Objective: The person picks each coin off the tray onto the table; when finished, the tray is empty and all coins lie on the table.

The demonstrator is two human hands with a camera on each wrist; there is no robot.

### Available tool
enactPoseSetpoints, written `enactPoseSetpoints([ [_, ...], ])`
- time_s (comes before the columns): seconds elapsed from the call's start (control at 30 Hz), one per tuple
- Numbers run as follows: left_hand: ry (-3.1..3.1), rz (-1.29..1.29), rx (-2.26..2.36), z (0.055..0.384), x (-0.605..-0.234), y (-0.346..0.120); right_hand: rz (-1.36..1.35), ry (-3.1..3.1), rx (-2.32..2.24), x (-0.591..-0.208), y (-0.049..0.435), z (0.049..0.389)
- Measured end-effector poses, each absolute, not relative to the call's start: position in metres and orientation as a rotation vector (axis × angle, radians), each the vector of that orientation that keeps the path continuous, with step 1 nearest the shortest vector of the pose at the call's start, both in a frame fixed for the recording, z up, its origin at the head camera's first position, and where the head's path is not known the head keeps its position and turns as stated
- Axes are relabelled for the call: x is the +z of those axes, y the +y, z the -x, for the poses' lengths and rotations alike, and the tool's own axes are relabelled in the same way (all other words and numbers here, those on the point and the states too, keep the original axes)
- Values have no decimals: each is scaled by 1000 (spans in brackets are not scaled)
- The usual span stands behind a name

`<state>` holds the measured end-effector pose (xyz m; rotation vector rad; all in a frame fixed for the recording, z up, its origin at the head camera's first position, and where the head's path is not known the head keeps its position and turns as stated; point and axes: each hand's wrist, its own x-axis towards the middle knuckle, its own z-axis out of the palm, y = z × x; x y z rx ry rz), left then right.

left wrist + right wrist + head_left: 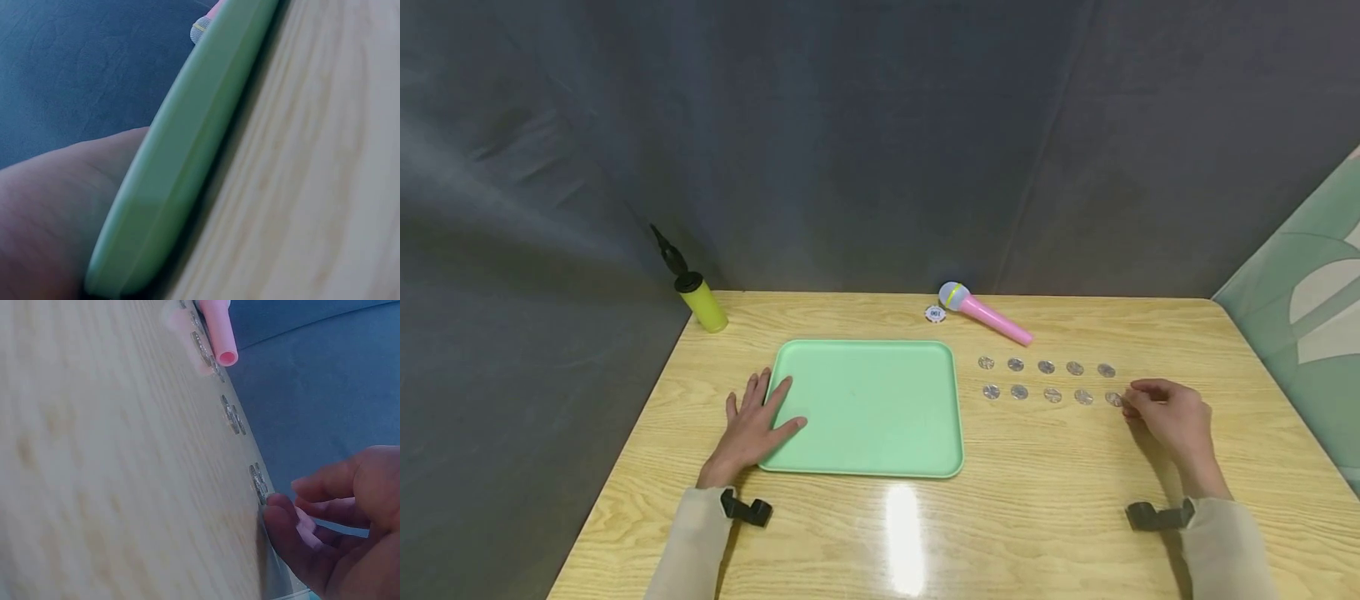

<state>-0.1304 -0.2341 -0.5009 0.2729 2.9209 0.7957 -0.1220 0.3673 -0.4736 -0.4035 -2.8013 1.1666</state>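
My left hand (752, 429) lies spread over the left edge of a mint-green tray (865, 408), its thumb resting on the inside. In the left wrist view, the tray's outer wall (181, 156) fills the middle, with part of the hand behind it. My right hand (1172, 417) reaches to the right end of two rows of silver coins, its thumb and fingers pinching at the edge of the nearer row's last coin (1114, 399). That coin is flat on the table. The right wrist view shows the fingertips (275, 515) close together beside the end coins (257, 482).
Behind the coins lies a pink toy microphone (992, 318), with a white poker chip (935, 313) by its head. A yellow-green hand pump (702, 302) with a black top stands at the table's back left corner. A dark curtain (850, 150) hangs behind the wooden table (1022, 517).
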Motion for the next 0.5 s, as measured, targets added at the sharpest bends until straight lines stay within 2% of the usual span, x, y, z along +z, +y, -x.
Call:
enactPoseSetpoints([
  [0.27,2886,-276,908,132,-498,-238,328,-2752,1014,-471,365,118],
  [0.5,2949,-278,856,130,-489,-239,87,-2667,965,-467,351,122],
])
